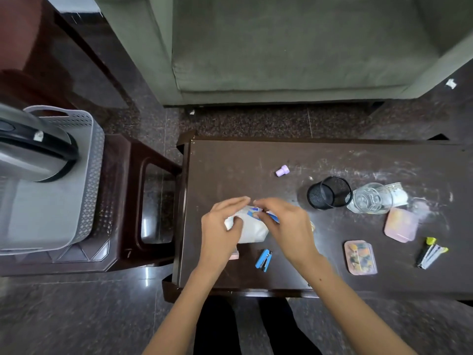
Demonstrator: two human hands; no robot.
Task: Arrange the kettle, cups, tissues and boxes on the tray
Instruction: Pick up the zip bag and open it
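We see an evenly, fairly dimly lit indoor scene with soft, weak shadows. Bright glare spots sit on the polished dark stone floor [147, 274] and in the glossy brown plastic stool [143, 190]. Wide-angle distortion bends the edges. The steel kettle with a black handle [33, 147] at left looks smeared and blurred.

- Left bare hand [222, 221] reaches forward from a bare forearm, fingers bent, its grip pinching the white-and-blue soft tissue packet [252, 228].
- Right bare hand [286, 224] mirrors it, fingers curled down, fingertips nearly meeting the left's.
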